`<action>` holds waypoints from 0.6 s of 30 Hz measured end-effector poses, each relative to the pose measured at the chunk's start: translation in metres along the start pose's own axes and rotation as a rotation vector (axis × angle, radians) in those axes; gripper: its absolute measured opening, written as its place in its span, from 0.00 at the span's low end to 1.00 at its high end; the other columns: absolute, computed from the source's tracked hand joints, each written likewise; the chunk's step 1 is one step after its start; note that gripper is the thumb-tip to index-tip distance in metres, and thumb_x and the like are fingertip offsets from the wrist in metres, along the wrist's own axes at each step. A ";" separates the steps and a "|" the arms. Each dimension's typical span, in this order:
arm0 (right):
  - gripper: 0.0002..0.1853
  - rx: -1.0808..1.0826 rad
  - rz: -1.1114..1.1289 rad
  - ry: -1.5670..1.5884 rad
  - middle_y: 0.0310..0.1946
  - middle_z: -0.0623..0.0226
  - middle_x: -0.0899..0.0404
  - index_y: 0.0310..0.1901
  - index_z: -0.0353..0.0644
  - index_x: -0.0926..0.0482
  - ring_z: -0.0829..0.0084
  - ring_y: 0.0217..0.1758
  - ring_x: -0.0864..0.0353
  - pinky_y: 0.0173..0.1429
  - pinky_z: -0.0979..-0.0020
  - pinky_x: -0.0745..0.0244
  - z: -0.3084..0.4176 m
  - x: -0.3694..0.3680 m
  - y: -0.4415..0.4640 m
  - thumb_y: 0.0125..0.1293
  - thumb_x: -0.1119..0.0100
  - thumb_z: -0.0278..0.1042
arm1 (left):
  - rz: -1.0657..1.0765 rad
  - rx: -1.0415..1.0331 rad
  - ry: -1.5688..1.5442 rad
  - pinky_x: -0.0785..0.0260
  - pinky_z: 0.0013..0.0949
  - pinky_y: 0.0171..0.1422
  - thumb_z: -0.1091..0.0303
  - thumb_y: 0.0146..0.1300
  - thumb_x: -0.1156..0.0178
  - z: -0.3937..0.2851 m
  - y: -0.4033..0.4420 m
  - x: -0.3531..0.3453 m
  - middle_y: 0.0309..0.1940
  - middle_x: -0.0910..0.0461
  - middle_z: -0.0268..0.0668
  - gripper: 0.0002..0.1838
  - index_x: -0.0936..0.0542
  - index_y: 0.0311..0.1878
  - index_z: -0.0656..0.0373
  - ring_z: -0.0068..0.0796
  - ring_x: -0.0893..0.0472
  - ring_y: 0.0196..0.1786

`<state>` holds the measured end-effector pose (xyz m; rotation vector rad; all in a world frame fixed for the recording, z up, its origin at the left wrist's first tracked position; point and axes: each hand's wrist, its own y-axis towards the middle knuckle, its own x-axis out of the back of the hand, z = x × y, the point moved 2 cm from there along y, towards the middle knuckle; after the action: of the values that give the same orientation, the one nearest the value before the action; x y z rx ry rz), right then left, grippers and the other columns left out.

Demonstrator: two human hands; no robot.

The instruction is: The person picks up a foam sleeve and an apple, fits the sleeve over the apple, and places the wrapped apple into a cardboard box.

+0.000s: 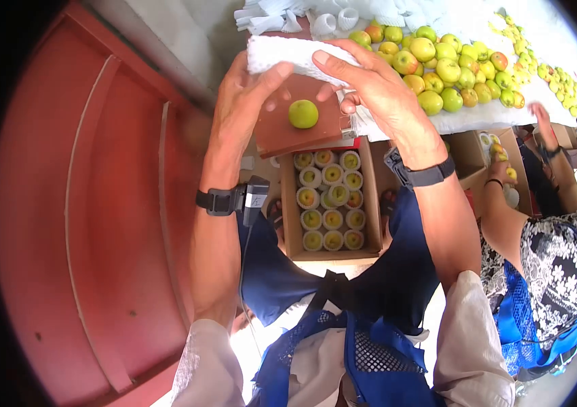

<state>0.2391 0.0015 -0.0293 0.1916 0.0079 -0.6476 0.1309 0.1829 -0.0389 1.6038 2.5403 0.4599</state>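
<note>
Head camera: the left hand (254,91) and right hand (373,78) are partly closed, thumbs pressing a white foam sleeve (295,57) that spans them. A lone green apple (303,114) sits just below on the red worktop (278,138), near its front edge. A brush from the loose lower fingers could set it rolling — probably toward the open carton (290,234), bruising it or the sleeved apples (332,175) inside. Pulling unevenly could tear the foam.

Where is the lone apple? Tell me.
Head view, upper middle: the lone apple sits on the reddish board, beyond the box and left of the apple pile.
</note>
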 end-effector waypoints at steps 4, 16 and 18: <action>0.37 -0.062 0.028 -0.074 0.52 0.68 0.20 0.71 0.36 0.25 0.82 0.42 0.20 0.34 0.80 0.32 -0.013 0.013 0.038 0.71 0.30 0.55 | -0.074 0.048 0.050 0.30 0.29 0.43 0.52 0.72 0.31 0.030 0.039 0.004 0.50 0.17 0.35 0.27 0.23 0.64 0.63 0.21 0.19 0.44; 0.29 -0.280 -0.007 -0.053 0.47 0.64 0.15 0.60 0.33 0.20 0.75 0.45 0.16 0.38 0.74 0.27 -0.086 0.033 0.091 0.76 0.38 0.55 | 0.018 0.111 -0.377 0.28 0.38 0.72 0.68 0.71 0.30 0.105 0.090 -0.015 0.64 0.21 0.39 0.34 0.33 0.75 0.63 0.32 0.22 0.67; 0.30 -0.220 -0.055 -0.257 0.46 0.59 0.15 0.60 0.30 0.20 0.72 0.47 0.14 0.39 0.71 0.27 -0.087 0.034 0.093 0.74 0.37 0.55 | -0.011 0.132 -0.375 0.28 0.38 0.72 0.71 0.70 0.30 0.110 0.090 -0.013 0.65 0.21 0.39 0.35 0.33 0.76 0.63 0.33 0.21 0.67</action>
<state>0.3262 0.0694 -0.1012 -0.1049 -0.1625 -0.7169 0.2408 0.2290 -0.1163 1.5433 2.3311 -0.0142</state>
